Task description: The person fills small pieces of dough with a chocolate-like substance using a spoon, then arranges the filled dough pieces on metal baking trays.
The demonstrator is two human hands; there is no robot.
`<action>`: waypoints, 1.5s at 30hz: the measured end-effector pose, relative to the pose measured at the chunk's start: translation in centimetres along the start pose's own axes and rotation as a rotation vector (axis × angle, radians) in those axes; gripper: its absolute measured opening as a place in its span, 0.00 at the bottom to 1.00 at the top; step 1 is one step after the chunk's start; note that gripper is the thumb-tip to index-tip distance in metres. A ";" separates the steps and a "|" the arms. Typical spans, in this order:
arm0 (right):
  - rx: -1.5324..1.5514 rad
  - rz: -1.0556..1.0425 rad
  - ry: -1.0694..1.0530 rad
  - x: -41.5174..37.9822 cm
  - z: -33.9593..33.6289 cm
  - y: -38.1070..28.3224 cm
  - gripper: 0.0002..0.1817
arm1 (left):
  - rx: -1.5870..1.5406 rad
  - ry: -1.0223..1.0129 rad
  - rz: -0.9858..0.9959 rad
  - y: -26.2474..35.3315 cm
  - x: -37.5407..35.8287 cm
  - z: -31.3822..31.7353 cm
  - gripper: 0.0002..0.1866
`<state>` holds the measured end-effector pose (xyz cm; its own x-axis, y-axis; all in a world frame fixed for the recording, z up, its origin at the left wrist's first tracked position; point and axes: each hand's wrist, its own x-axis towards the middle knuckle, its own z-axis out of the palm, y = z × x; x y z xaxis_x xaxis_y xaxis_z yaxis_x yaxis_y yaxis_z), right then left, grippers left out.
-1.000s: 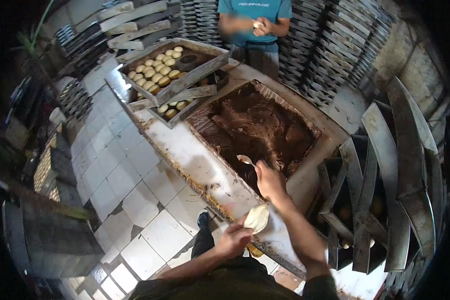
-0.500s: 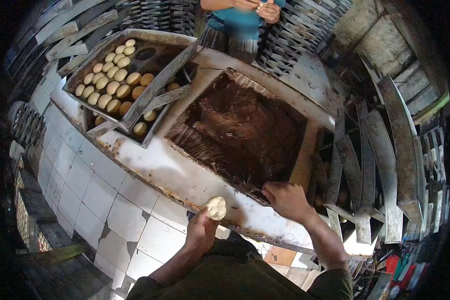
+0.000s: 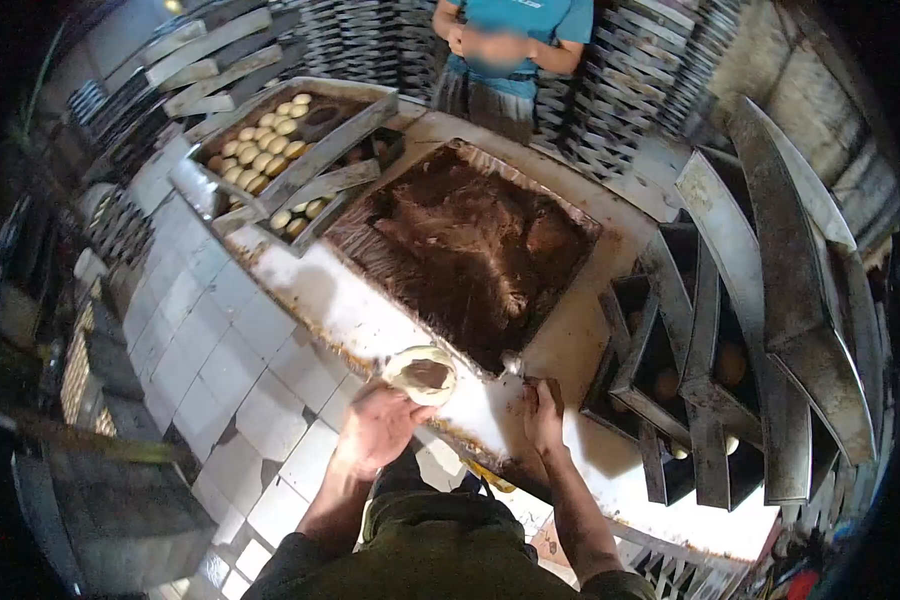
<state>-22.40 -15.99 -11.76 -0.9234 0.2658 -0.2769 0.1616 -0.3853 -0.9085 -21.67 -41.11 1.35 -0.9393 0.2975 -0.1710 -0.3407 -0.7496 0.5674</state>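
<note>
My left hand (image 3: 378, 428) holds a piece of pale dough (image 3: 406, 368) opened into a cup, with brown filling (image 3: 430, 374) inside it. It is above the near edge of the white table. My right hand (image 3: 544, 415) is closed beside the near corner of a wide tray (image 3: 440, 345) full of dark brown filling (image 3: 460, 240). A small shiny bit (image 3: 511, 362) shows between this hand and the tray corner; whether the fingers grip it I cannot make out.
Back left, a metal tray (image 3: 315, 155) of round dough balls (image 3: 270, 140) rests on another tray. Metal trays (image 3: 720, 330) are stacked crosswise at right, some holding balls. A person in a blue shirt (image 3: 525, 30) stands across the white table (image 3: 355, 310).
The dough in my left hand now appears as an open cup with brown filling inside. My right hand has drawn back slightly from the tray's corner. The view has shifted.
</note>
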 end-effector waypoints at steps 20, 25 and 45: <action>-1.363 -0.822 -0.637 -26.1 -6.8 -4.5 0.18 | -0.358 -0.146 -0.499 -21.1 -16.7 -2.3 0.13; -0.985 0.044 -0.663 -28.9 -10.9 -12.7 0.11 | 0.661 -0.360 -0.464 -23.8 -18.5 4.8 0.17; -0.948 -0.609 0.377 -20.7 -57.2 -9.1 0.07 | 1.547 -0.863 0.324 -58.5 -9.8 27.5 0.27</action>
<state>15.16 32.58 -15.67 -0.8022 0.4835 0.3504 0.0714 0.6603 -0.7476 8.63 16.07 -8.03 -0.4982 0.8373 0.2253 0.6508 0.1893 0.7353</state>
